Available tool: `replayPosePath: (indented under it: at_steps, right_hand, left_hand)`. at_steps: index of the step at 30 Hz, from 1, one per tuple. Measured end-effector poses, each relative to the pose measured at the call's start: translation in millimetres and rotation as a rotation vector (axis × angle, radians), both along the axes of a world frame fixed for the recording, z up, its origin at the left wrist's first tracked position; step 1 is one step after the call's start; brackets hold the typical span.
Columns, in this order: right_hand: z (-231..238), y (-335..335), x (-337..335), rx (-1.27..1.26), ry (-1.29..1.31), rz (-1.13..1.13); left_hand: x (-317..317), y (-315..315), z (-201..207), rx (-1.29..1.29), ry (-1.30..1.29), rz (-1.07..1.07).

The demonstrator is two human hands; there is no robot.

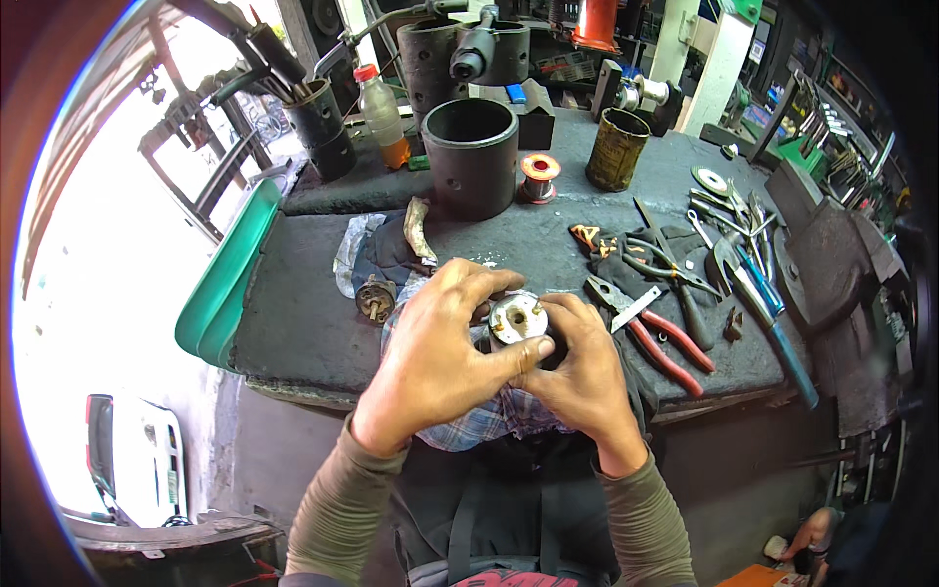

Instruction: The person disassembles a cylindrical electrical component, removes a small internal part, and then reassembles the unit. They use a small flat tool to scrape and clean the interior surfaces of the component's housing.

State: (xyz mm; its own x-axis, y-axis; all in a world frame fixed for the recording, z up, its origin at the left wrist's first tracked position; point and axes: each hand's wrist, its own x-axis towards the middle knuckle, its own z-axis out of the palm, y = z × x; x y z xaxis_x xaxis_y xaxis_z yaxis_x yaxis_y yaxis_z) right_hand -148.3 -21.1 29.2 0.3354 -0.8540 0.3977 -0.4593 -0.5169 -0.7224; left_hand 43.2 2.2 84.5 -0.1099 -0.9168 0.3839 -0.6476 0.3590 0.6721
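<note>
Both my hands grip a small round metal part [513,321] just above the near edge of the dark workbench. Its pale end face points up, with a hole in the middle and small brass-coloured posts beside it. My left hand [445,338] wraps its left side, thumb across the front. My right hand [582,362] closes round the right side, fingertips on the rim. Beneath lies a plaid cloth [460,430], partly hidden by my hands. Left of my left hand rests another small round metal piece [376,299] with a projecting centre.
Red-handled pliers [665,347], a blue-handled tool [773,313] and several other hand tools lie at right. Behind stand a dark metal cylinder [470,161], a solder spool [540,176], a rusty can [618,152] and a bottle [381,117]. A green tray [220,284] hangs at the bench's left edge.
</note>
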Motion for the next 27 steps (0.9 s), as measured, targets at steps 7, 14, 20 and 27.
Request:
replayPosePath:
  at_steps: [7, 14, 20, 27]
  right_hand:
    - [-9, 5, 2, -0.04, -0.126, -0.051]
    - [-12, 3, 0, -0.057, -0.166, -0.015]
    - [-17, 0, -1, -0.026, -0.226, -0.017]
    - [-18, -1, 0, -0.033, -0.237, -0.001]
  left_hand:
    - [-5, -8, 34, 0.13, -0.277, -0.061]
    - [-5, -11, 39, 0.108, -0.376, -0.132]
    - [-10, -11, 42, 0.143, -0.41, -0.124]
    - [-10, -10, 45, 0.16, -0.443, -0.088]
